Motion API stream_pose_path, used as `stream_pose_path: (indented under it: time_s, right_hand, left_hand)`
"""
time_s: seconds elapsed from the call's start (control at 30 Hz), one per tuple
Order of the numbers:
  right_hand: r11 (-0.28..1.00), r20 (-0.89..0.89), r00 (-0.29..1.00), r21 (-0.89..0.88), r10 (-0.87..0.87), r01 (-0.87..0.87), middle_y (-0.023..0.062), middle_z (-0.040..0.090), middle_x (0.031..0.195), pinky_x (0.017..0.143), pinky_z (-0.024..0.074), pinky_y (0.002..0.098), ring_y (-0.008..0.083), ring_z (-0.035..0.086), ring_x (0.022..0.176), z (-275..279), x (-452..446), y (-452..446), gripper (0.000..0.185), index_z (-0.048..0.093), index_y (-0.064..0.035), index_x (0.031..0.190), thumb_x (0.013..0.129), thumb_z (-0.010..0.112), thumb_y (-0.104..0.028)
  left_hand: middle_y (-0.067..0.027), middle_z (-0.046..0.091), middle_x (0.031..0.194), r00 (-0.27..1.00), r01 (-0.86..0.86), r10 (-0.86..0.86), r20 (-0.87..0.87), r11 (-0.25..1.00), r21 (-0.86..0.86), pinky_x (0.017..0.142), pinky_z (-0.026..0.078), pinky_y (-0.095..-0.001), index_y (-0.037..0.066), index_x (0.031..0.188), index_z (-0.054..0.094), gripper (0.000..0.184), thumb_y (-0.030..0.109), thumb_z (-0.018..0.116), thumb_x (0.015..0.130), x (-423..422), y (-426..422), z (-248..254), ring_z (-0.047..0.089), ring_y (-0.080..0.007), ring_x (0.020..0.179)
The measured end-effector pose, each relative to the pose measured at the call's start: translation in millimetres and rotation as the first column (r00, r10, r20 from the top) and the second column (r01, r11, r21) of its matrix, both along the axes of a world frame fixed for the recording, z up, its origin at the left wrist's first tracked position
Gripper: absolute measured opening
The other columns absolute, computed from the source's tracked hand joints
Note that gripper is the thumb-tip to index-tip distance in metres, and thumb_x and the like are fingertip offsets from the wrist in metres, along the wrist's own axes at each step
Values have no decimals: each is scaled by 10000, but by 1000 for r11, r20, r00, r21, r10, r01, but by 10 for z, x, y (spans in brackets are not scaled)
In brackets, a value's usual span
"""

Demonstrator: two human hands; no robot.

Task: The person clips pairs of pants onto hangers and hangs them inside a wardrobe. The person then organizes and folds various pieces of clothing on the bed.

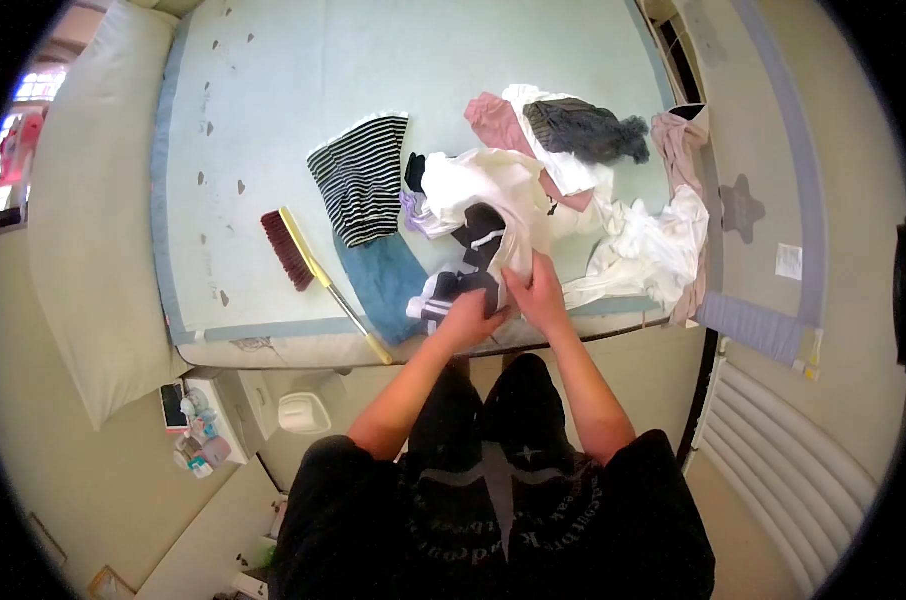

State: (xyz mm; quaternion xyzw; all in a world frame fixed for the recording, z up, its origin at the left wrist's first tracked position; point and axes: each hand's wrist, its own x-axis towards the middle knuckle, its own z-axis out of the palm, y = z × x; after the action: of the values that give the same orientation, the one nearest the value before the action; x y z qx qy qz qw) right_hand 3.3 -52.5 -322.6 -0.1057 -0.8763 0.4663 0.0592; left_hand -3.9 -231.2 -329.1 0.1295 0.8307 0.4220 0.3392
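Note:
At the bed's near edge, a pale pinkish-white garment (513,190) lies bunched, with a dark grey-black patch (485,228) showing in its folds. My right hand (538,295) grips its near edge, fingers closed on the cloth. Close beside it, my left hand (476,318) is closed on the dark part of the bundle; its fingertips are partly hidden, and whether that dark cloth is a separate piece I cannot tell. A grey-and-white striped piece (430,300) lies just left of my left hand. Blue cloth (381,285) and a black-and-white striped garment (360,180) lie further left.
A bed brush (308,260) with dark red bristles lies at the left. White clothes (658,245), a dark grey garment (588,130) and a pink one (495,122) are heaped on the right. A long pillow (98,200) borders the bed; a white radiator (773,450) stands lower right.

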Motion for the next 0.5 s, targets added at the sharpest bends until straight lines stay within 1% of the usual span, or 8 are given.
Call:
stream_pose_path:
  time_s: [0.07, 0.17, 0.23, 0.27, 0.3, 0.33, 0.4, 0.5]
  right_hand:
    - [997, 135, 989, 46, 62, -69, 200, 650, 984, 780, 507, 484, 368, 660, 907, 96, -68, 38, 313, 625, -12, 1109, 916, 643, -258]
    - [989, 95, 993, 125, 67, -79, 194, 634, 855, 676, 487, 483, 339, 651, 755, 148, -44, 97, 221, 623, -19, 1000, 943, 606, -232]
    - [996, 65, 995, -46, -78, 81, 68, 572, 761, 616, 445, 395, 213, 576, 698, 43, 10, 284, 254, 623, -4, 1026, 973, 603, -251]
    - [979, 60, 987, -133, -149, 156, 5, 541, 714, 585, 423, 351, 150, 538, 670, -17, 48, 421, 270, 623, 4, 1038, 988, 601, -261]
    - [915, 114, 955, -276, -274, 295, -3, 529, 726, 591, 415, 328, 134, 515, 684, 87, 67, 560, 256, 622, 4, 1034, 994, 589, -246]
    - [810, 185, 905, -405, -383, 425, -12, 517, 739, 597, 407, 305, 117, 491, 698, 211, 72, 719, 242, 622, 4, 1029, 999, 577, -232]
    - [765, 210, 802, -241, -559, 597, 130, 676, 1046, 821, 493, 371, 225, 633, 914, 154, 106, 1123, 359, 591, 46, 1234, 1004, 550, -227]
    - [801, 137, 827, -205, -545, 562, 182, 596, 1294, 1011, 437, 361, 253, 578, 1168, 332, 166, 1545, 474, 499, 30, 1382, 983, 600, -206]
  left_hand:
    - [-203, 678, 832, 992, 55, -60, -107, 997, -46, 728, 515, -445, -37, 1010, 621, 393, 322, 725, 890, -20, -2, 260, 658, -323, 780]
    - [-280, 668, 983, 987, -132, 125, 104, 989, 66, 812, 500, -462, -32, 1082, 626, 386, 328, 657, 944, 15, -18, 453, 637, -447, 938]
    - [-223, 678, 1082, 948, -247, 226, 222, 967, 69, 889, 492, -412, -19, 1212, 592, 359, 263, 600, 991, -1, -84, 639, 647, -334, 990]
    - [-204, 657, 1160, 943, -330, 309, 123, 918, 220, 931, 476, -390, -12, 1264, 566, 364, 227, 599, 991, 47, -119, 573, 621, -304, 1053]
    - [-184, 635, 1239, 916, -384, 400, 38, 845, 372, 972, 459, -369, -4, 1315, 540, 383, 192, 599, 991, 98, -164, 511, 595, -275, 1117]
    - [-154, 575, 1343, 923, -384, 353, 150, 867, 319, 1052, 406, -338, 9, 1388, 487, 426, 113, 592, 989, 65, -226, 700, 536, -251, 1214]
    - [-101, 617, 1259, 932, -362, 329, 150, 858, 366, 1010, 426, -320, 11, 1366, 511, 400, 153, 603, 1003, 93, -372, 622, 539, -186, 1144]
    - [-75, 560, 1349, 943, -325, 267, 199, 871, 369, 1057, 385, -307, 15, 1394, 505, 427, 93, 608, 987, 79, -459, 796, 489, -167, 1220]
